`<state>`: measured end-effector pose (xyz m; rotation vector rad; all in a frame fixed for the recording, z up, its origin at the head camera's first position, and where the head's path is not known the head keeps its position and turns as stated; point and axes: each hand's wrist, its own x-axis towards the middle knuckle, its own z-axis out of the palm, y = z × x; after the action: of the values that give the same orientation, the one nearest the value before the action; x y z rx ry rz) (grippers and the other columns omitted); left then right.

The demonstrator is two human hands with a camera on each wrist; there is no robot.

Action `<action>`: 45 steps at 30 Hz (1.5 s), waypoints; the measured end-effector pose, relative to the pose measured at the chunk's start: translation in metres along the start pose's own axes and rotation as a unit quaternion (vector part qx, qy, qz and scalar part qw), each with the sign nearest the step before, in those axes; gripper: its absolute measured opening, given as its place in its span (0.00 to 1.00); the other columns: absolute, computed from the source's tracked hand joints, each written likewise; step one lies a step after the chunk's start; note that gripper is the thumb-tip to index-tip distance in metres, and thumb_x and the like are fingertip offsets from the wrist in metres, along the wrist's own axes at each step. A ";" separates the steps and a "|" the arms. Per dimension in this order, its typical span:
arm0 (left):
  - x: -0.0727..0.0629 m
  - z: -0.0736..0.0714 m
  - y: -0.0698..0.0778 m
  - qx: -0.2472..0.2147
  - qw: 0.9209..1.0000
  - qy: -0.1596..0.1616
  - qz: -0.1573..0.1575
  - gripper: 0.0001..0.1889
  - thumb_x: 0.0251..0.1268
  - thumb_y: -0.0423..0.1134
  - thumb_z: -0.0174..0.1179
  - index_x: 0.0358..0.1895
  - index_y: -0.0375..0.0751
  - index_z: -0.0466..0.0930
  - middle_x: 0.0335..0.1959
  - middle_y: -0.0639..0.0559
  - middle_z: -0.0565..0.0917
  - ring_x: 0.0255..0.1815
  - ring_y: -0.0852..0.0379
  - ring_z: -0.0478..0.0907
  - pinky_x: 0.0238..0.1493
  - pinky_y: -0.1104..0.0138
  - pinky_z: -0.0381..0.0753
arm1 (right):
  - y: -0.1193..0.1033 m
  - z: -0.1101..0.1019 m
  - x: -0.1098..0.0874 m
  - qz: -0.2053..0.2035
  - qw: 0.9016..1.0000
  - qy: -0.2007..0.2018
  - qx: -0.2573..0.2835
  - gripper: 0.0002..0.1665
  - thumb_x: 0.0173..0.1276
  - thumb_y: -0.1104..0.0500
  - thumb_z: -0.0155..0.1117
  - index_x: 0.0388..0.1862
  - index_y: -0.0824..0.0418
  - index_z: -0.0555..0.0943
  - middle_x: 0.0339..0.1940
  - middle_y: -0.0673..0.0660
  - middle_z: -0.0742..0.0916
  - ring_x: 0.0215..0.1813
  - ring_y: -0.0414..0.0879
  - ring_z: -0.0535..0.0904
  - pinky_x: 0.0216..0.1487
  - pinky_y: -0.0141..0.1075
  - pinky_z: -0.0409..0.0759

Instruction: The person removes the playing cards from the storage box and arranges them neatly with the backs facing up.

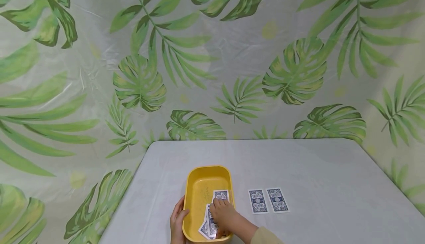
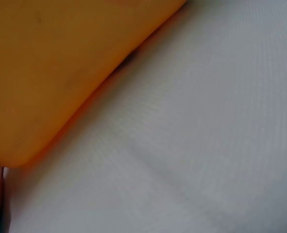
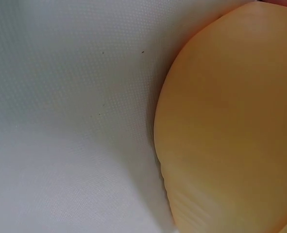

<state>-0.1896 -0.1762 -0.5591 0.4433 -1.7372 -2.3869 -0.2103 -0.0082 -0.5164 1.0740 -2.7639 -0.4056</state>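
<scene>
A yellow tray [image 1: 201, 188] stands on the table near its front edge. My left hand [image 1: 178, 220] grips its left side, thumb over the rim. Inside the tray lie several blue-backed playing cards [image 1: 204, 229], overlapping at the near end. My right hand [image 1: 223, 214] reaches in over the right rim, fingers curled on a playing card [image 1: 220, 194] whose far part shows beyond them. The fingertips' undersides are hidden. The tray's outer wall [image 2: 65, 68] fills a corner of the left wrist view; it also fills the right side of the right wrist view.
Two playing cards [image 1: 258, 201] lie face down side by side on the table, right of the tray. The white-covered table [image 1: 318, 170] stretches back to a leaf-patterned sheet [image 1: 239, 52] hanging behind it and along its sides.
</scene>
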 end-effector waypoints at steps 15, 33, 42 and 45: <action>0.001 0.001 -0.001 0.002 1.000 -0.003 0.013 0.28 0.60 0.31 0.47 0.66 0.34 0.59 0.69 0.40 0.61 0.53 0.72 0.70 0.52 0.78 0.71 | 0.004 -0.006 0.004 0.000 0.997 -0.076 0.013 0.55 0.25 0.25 0.68 0.50 0.57 0.71 0.41 0.50 0.70 0.45 0.41 0.66 0.50 0.31 0.69; -0.002 0.001 0.002 -0.016 1.000 -0.019 -0.009 0.29 0.61 0.32 0.46 0.67 0.36 0.56 0.70 0.42 0.58 0.56 0.67 0.69 0.54 0.74 0.72 | 0.000 0.003 -0.001 -0.006 0.999 0.047 -0.027 0.53 0.15 0.22 0.66 0.48 0.37 0.66 0.40 0.51 0.69 0.36 0.43 0.65 0.33 0.29 0.68; -0.001 0.001 0.001 -0.022 1.000 -0.013 -0.009 0.28 0.61 0.31 0.46 0.67 0.36 0.57 0.70 0.43 0.60 0.54 0.69 0.70 0.53 0.75 0.72 | -0.001 0.002 -0.004 -0.018 0.998 0.046 0.047 0.47 0.23 0.28 0.70 0.42 0.45 0.65 0.43 0.52 0.67 0.39 0.44 0.66 0.30 0.28 0.75; -0.002 0.001 0.001 -0.023 1.000 -0.016 -0.007 0.28 0.61 0.31 0.45 0.67 0.35 0.57 0.70 0.41 0.59 0.55 0.67 0.70 0.53 0.74 0.72 | -0.001 0.001 -0.005 -0.020 0.996 0.031 0.078 0.45 0.28 0.27 0.70 0.44 0.45 0.64 0.44 0.52 0.68 0.41 0.45 0.66 0.33 0.28 0.76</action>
<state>-0.1885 -0.1753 -0.5582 0.4149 -1.6947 -2.4511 -0.2062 -0.0047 -0.5179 1.1570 -2.7608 -0.1615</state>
